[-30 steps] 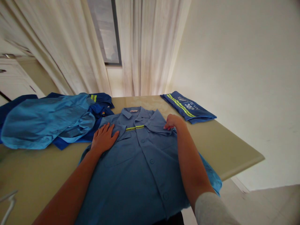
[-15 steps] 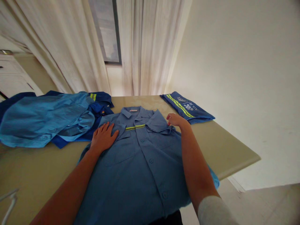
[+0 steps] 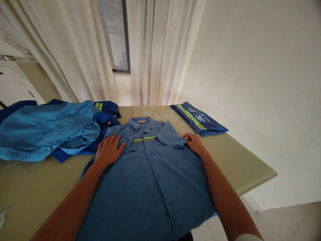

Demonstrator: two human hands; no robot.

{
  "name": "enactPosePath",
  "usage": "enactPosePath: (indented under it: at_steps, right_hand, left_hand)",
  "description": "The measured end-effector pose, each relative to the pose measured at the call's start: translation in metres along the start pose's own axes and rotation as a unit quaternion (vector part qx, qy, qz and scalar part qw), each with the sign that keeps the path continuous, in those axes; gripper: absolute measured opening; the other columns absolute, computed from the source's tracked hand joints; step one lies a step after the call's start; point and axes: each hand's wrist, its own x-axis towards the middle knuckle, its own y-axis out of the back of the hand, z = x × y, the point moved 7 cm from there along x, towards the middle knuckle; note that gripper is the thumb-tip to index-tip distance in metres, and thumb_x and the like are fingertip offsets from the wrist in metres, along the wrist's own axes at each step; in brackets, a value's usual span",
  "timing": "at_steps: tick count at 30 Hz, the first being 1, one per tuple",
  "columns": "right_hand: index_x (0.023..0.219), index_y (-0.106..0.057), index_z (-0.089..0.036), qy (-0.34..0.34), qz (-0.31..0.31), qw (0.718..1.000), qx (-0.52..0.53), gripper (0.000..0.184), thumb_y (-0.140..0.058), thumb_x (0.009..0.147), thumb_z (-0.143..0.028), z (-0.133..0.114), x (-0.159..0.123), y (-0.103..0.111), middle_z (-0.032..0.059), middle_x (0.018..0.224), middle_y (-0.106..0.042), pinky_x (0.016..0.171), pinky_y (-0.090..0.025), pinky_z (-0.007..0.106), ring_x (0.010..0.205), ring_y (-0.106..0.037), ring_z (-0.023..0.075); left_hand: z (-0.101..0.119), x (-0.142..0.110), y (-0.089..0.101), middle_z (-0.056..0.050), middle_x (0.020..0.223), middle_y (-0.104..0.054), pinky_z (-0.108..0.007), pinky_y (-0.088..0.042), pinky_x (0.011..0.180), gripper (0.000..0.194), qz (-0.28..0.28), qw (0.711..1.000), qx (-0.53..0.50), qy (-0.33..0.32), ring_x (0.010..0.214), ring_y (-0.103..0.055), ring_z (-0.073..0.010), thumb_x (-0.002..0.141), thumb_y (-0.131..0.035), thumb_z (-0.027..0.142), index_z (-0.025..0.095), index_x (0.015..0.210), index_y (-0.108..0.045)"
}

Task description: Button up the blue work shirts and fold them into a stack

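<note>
A blue short-sleeved work shirt [image 3: 140,187] with a collar, a buttoned front and a thin yellow stripe across the chest lies face up on the table. Its lower end hangs toward me over the near edge. My left hand [image 3: 109,150] rests flat on the shirt's left side, near that sleeve, fingers stretched out. At the shirt's right sleeve [image 3: 172,135], my right hand [image 3: 195,143] pinches the corner of the cuff between thumb and fingers.
To the left lies a pile of blue garments [image 3: 52,127]. A folded dark blue garment [image 3: 200,120] with yellow stripes and white print sits at the far right of the table [image 3: 240,160]. Curtains [image 3: 160,50] and a wall stand behind. A white object is partly visible lower left.
My right hand has moved outward and closed on the sleeve cuff, which now lies more spread out to the right. My left hand stays flat on the shirt.
</note>
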Motion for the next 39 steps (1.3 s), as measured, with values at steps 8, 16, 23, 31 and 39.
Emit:
enactPosePath:
  at_steps: [8,16,23,31,39]
  right_hand:
    - [0.08,-0.064,-0.02,0.016,0.003,0.997,0.078,0.014,-0.06,0.067,-0.024,0.014,0.001,0.002,0.0024,0.077,-0.069,0.064,-0.044,0.027,0.07,-0.06,0.0187]
    - [0.093,-0.071,-0.02,-0.062,0.1,0.993,-0.02,0.022,-0.059,0.075,-0.021,0.027,0.003,0.011,0.0015,0.066,-0.065,0.062,-0.043,0.028,0.062,-0.058,0.0192]
    - [0.109,-0.077,-0.021,0.092,0.115,0.989,0.013,0.042,-0.048,0.081,-0.013,0.01,-0.006,0.03,0.0116,0.12,-0.072,0.103,-0.052,0.043,0.113,-0.066,0.0248]
    - [0.121,-0.076,-0.023,0.137,-0.026,0.985,-0.097,0.038,-0.047,0.107,-0.045,-0.061,-0.012,-0.019,0.0108,0.12,-0.077,0.106,-0.051,0.043,0.115,-0.068,0.026]
    - [0.14,-0.066,-0.025,0.174,-0.061,0.961,-0.206,0.049,-0.049,0.106,-0.056,-0.077,-0.012,-0.056,0.013,0.145,-0.064,0.113,-0.046,0.051,0.133,-0.061,0.0298]
  left_hand:
    - [-0.003,0.002,-0.004,-0.014,0.167,-0.04,-0.052,-0.029,0.124,0.077,0.011,1.0,-0.002,-0.002,0.154,-0.034,-0.0336,0.101,-0.023,0.062,0.017,0.158,-0.047]
    - [-0.003,0.003,-0.003,-0.014,0.167,-0.041,-0.053,-0.029,0.123,0.076,0.009,1.0,-0.006,0.0,0.155,-0.034,-0.0333,0.1,-0.025,0.061,0.018,0.157,-0.047]
    - [-0.001,0.001,-0.001,-0.013,0.166,-0.041,-0.053,-0.03,0.123,0.076,0.012,1.0,-0.004,-0.004,0.154,-0.035,-0.0337,0.1,-0.023,0.062,0.018,0.158,-0.047]
    - [0.016,-0.006,0.001,-0.009,0.171,-0.032,-0.054,-0.02,0.128,0.076,0.024,0.997,-0.021,-0.065,0.159,-0.027,-0.03,0.101,-0.027,0.06,0.017,0.163,-0.036]
    - [0.026,0.024,0.004,-0.021,0.157,-0.052,-0.06,-0.032,0.12,0.081,-0.065,0.996,-0.029,-0.054,0.145,-0.047,-0.0419,0.093,-0.038,0.071,0.014,0.148,-0.058]
